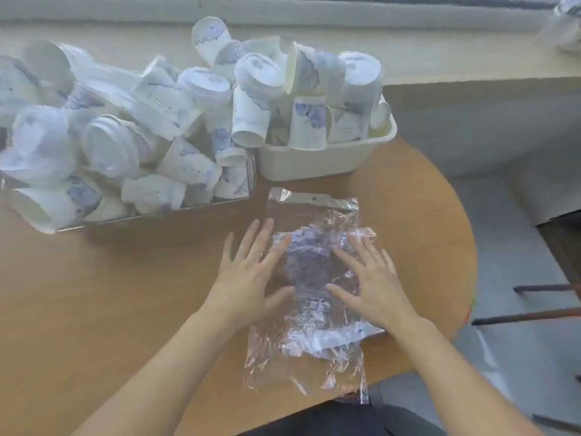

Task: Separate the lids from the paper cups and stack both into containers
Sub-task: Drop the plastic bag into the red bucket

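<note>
Clear crinkled plastic bags (314, 278) lie flat on the round wooden table (125, 294) in front of me. My left hand (251, 265) presses on the bags' left edge with straight, spread fingers. My right hand (367, 278) lies flat on their right side, fingers straight too. Behind them, white paper cups with blue prints, many with white lids (110, 146), are heaped in a clear tray (151, 212) at the left. More lidded cups (251, 111) fill a cream plastic basket (330, 158) at the back middle.
The table's curved edge runs along the right, with grey floor and dark chair legs (534, 309) beyond it. A pale ledge (471, 51) runs along the back, with another plastic-wrapped bundle (566, 23) at the top right corner.
</note>
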Demonstrator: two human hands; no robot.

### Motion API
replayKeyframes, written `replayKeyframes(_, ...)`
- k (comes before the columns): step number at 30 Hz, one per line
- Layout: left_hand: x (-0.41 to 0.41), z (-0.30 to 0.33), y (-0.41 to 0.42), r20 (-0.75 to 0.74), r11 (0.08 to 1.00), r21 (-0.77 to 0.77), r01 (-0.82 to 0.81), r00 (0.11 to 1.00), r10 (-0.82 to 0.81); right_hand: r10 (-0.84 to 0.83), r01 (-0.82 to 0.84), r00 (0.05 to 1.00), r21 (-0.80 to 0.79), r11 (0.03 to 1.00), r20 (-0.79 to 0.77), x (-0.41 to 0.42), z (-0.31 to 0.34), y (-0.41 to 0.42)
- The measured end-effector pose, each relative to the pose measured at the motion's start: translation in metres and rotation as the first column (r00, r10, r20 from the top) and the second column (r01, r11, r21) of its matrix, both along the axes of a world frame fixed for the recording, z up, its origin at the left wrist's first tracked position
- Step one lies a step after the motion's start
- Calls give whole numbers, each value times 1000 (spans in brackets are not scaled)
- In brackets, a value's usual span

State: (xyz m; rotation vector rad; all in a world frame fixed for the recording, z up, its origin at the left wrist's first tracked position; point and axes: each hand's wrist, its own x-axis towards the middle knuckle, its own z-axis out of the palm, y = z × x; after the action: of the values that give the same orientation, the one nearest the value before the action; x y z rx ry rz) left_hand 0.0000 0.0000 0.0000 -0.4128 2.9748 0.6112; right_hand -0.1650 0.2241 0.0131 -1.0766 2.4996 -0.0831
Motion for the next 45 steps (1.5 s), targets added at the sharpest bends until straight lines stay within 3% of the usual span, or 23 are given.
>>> replayKeyframes(3,-4,-35,2,18,998,-47,48,999,-48,6,-10,997,-57,998,-76,2,-32,7)
replayKeyframes(6,-3,-58,6,-117,999,-32,32,992,-35,-14,-18,987,-193,981,-161,8,-54,9)
replayKeyframes(10,3,-65,13,-177,999,-48,-8,984,-1,-59,-28,970,-349,937,-234,13,-68,15)
replayKeyframes(13,18,-61,26,-210,999,-31,-29,977,22,-71,-26,968,-376,926,-242,25,-67,19)
replayKeyframes(21,52,-35,62,-249,990,120,-79,963,108,-38,-23,994,-534,845,-103,64,-44,28)
replayKeyframes(31,61,3,106,-372,924,382,24,919,130,-80,39,997,-741,670,-20,87,-8,38)
replayKeyframes(40,37,17,131,-371,890,455,36,916,153,-59,242,965,-788,567,255,88,19,72)
replayKeyframes(45,15,20,150,-398,925,379,11,905,153,2,316,922,-756,573,387,84,31,110)
